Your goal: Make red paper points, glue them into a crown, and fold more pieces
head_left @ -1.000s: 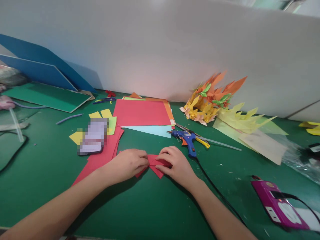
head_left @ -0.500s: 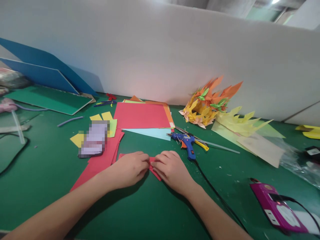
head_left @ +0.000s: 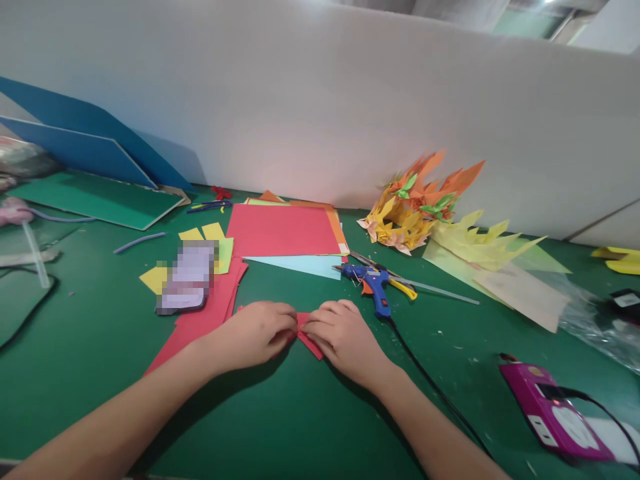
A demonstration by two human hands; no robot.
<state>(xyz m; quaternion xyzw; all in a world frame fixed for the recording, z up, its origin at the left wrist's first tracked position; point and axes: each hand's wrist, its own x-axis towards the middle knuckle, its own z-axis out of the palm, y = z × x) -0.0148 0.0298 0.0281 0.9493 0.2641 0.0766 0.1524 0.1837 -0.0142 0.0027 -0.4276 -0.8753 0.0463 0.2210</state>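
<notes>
While pressed together at lower centre, left hand (head_left: 257,333) and right hand (head_left: 340,333) both pinch small folded red paper piece (head_left: 306,333) on green table (head_left: 300,413).

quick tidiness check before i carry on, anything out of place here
Nothing spilled or damaged. The glue gun lies on its side, nozzle at the blue sheet, its cord running beside the right hand. Red sheets lie fanned askew.

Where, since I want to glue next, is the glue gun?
In the head view, the blue glue gun lies on the green table just beyond the right hand on the red paper, slightly to its right, next to the light blue paper.
</notes>
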